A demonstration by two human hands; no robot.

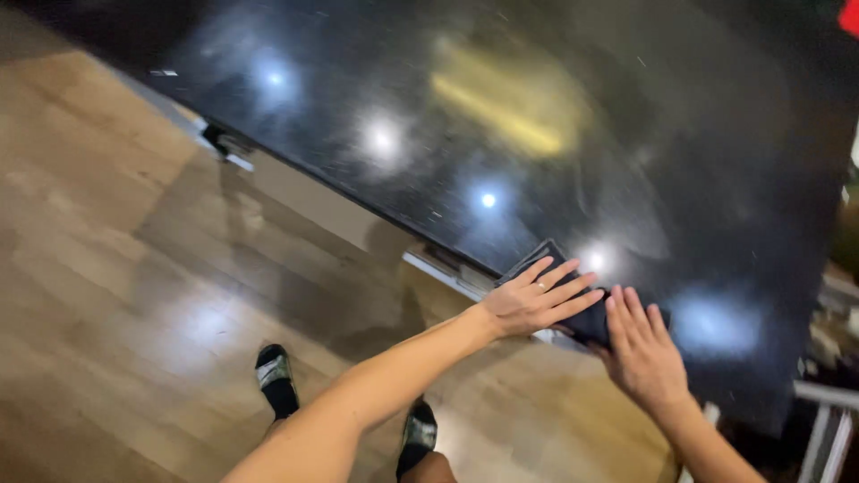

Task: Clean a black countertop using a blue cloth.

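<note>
A dark folded cloth (548, 261) lies at the near edge of a glossy black stone countertop (537, 134). My left hand (537, 300) rests flat on the cloth with fingers spread and pointing right. My right hand (640, 349) lies flat beside it, fingers pointing up-left, fingertips touching the cloth's right part. Both palms press down; neither hand wraps around anything. Most of the cloth is hidden under the hands.
Ceiling lights reflect as bright spots on the countertop. Below its edge run pale cabinet fronts (313, 201). The floor is light wood (107, 268), and my two feet in dark sandals (276, 376) stand on it. Blurred items sit at the far right (837, 358).
</note>
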